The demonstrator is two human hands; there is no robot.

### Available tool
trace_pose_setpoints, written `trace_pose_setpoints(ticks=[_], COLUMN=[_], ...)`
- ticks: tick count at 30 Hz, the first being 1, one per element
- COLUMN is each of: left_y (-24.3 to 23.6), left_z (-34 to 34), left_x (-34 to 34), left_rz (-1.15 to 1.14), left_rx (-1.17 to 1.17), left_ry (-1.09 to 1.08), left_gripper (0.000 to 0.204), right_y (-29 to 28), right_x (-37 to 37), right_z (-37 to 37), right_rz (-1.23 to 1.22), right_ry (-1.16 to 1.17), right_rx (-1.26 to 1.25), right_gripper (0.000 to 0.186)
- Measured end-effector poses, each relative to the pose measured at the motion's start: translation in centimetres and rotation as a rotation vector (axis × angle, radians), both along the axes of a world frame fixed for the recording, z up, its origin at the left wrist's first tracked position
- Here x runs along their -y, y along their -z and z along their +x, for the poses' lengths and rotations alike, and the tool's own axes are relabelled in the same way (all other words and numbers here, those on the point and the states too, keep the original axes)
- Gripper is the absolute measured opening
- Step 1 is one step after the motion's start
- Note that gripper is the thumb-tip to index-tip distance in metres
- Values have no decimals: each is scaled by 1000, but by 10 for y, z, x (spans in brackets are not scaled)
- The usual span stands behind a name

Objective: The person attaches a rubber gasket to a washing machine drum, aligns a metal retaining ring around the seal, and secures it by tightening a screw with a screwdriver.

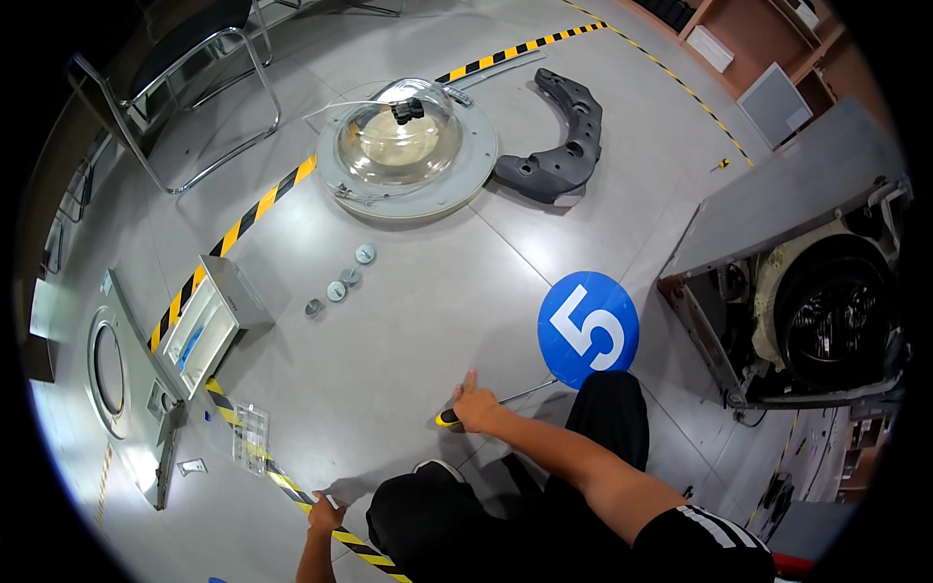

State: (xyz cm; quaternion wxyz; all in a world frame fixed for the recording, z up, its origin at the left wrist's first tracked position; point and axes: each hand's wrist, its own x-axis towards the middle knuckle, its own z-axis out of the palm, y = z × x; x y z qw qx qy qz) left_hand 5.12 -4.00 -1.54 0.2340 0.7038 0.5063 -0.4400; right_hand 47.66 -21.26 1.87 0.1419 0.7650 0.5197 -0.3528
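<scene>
Gripping yellow-handled screwdriver (486,405) on floor (389,360): right hand (474,405) closed over handle, thing right under grip. Long axis runs right and slightly far, thin shaft pointing toward blue round sign (587,328). Left hand (326,512) nearer, flat on striped tape (292,486), holding nothing.

The floor (389,369) was smooth grey with a dull sheen, and the round blue marker (588,330) on it looked matt. The screwdriver (491,406) under the right hand (476,408) had a glossy yellow plastic handle and a thin bright metal shaft. The dome (398,141) was clear, shiny glass or plastic in a pale matt ring, the curved bracket (564,136) looked like rough dark cast material, the chair (185,78) had polished metal tubing, and the washing machine (797,282) showed matt grey sheet metal.
</scene>
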Motion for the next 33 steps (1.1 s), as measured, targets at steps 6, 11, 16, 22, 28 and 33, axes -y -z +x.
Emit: trace_pose_setpoints(ticks=[6,11,16,22,28,33], left_y=[22,41,41,-20,-103,-89], left_z=[-34,-58,13,206,392,424], left_x=[-4,-30,-101,-150,-79,-73], left_rz=[-22,-207,-355,-419,-385,69], left_rx=[110,478,446,708,411,358], left_ry=[-5,454,551,991,494,965], left_gripper=[110,75,66,56,19,27], right_y=[7,0,-35,-82,-98,-106], right_x=[-1,22,47,50,101,130], right_z=[-4,-12,-19,-32,-34,-25], right_rz=[51,201,273,415,362,419], right_ry=[6,372,689,1019,1730,1721], right_rx=[-28,-156,-280,-223,-42,-213], right_gripper=[76,59,27,15,13,23])
